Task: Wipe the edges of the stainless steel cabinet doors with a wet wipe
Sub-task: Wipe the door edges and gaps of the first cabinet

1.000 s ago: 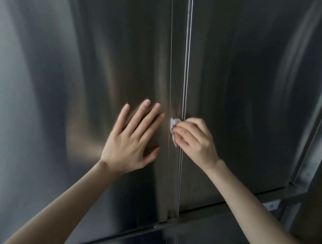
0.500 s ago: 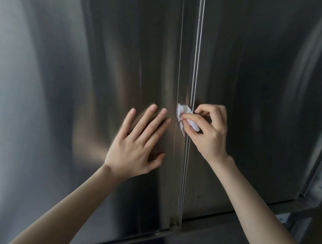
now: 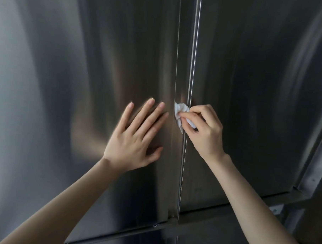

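Pinching the crumpled wet wipe point(image 3: 180, 114) against the central door edge point(image 3: 190, 77), the right hand point(image 3: 205, 131) grips it; soft and limp, it needs bunching. The left hand point(image 3: 135, 137) rests flat on the left door point(image 3: 103, 64).

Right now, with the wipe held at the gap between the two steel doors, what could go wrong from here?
The small crumpled white wet wipe is only pinched by the right hand; it could slip out or snag in the narrow vertical gap between the doors. The left hand lies flat on the brushed stainless steel left door, likely leaving smudges there. The wad is small, so it may miss parts of the edge.
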Demonstrator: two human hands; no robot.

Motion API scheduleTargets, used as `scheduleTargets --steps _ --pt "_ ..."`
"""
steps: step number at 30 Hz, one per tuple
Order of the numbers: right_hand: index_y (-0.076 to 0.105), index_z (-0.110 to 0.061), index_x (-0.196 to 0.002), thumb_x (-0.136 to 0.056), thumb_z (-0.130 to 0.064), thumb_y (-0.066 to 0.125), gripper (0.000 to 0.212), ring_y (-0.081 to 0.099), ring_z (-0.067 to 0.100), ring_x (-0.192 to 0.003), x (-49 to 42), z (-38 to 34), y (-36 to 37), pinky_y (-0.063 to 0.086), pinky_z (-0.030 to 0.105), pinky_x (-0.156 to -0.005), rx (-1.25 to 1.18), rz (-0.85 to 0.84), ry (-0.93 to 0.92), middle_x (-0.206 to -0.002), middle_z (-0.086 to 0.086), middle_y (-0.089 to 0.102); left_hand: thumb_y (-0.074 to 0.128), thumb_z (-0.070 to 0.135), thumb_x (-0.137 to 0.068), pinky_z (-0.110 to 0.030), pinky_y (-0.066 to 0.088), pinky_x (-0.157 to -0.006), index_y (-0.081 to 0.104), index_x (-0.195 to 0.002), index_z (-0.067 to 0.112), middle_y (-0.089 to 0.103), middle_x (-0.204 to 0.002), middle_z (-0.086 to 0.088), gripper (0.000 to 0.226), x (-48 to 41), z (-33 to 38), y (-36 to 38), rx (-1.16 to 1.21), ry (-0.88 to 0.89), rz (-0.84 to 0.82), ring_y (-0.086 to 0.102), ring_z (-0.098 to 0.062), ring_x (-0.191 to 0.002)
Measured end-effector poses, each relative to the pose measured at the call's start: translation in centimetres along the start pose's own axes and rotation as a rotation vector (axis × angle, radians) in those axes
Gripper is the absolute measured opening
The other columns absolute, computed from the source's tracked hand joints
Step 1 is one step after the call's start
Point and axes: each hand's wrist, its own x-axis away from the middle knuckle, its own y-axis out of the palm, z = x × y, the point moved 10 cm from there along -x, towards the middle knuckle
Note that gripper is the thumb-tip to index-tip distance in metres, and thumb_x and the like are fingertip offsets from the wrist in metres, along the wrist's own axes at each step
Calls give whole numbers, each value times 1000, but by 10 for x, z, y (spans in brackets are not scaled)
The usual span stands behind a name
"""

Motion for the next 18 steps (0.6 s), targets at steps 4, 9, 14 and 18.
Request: scheduleTargets --steps 4,9,14,18 --pt "74 0 -83 -82 4 70 6 58 23 -71 30 -7 0 49 22 -74 -14 -67 27 -79 11 64 52 50 -83 -55 14 -119 30 -152 11 22 -160 -8 82 -1 0 -1 0 -2 -15 17 -28 -149" --pt "74 1 -85 -81 2 72 4 59 21 -75 52 -10 2 51 24 -74 -19 -120 26 -82 11 66 51 51 -83 -55 13 -119 29 -152 11 21 -161 -8 82 0 -1 3 -6 1 -26 16 -28 -149" --pt "76 -7 -82 -83 -6 73 3 57 20 -69 24 -7 -5 44 31 -66 71 40 45 -78 5 66 52 50 -83 -54 13 -119 30 -151 11 23 -160 -8 81 -1 1 -1 -1 8 -18 17 -28 -149" --pt "76 -12 -80 -83 -12 75 3 57 18 -67 65 -20 -4 33 32 -64 145 5 25 -77 0 67 51 50 -84 -54 11 -120 29 -152 11 23 -160 -9 81 -1 1 0 2 9 -40 16 -28 -149"
